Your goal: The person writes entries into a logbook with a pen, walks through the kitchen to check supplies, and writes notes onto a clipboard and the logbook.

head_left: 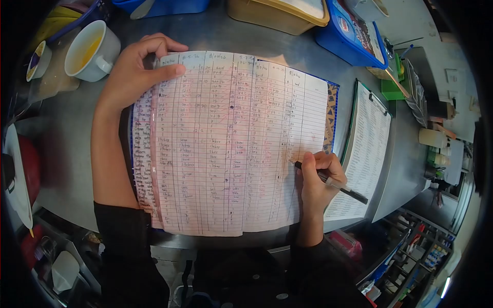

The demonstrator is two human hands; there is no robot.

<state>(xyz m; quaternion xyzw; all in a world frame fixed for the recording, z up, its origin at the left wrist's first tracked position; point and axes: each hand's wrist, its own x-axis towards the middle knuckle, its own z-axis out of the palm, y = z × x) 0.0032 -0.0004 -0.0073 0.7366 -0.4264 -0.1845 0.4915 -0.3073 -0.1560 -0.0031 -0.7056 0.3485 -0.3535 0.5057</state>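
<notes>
Your right hand point(314, 189) grips the pen point(354, 193) over the notebook point(221, 128), open on the table point(69, 123); you're apparently mid-entry. Your left hand point(134, 74) rests at the notebook's top-left, its grip unclear. Writing calls for steady pages.

You're in black. Left sleeve point(123, 231) ends on the forearm point(114, 159) in a plain, fairly straight cuff point(120, 205). Right sleeve point(318, 262): same black, also short of the wrist. Your top point(231, 272) is black too, fabric detail lost in shadow, round greyish buttons point(281, 296) down front. Left grip point(141, 72), right grip point(321, 182): bare.
</notes>
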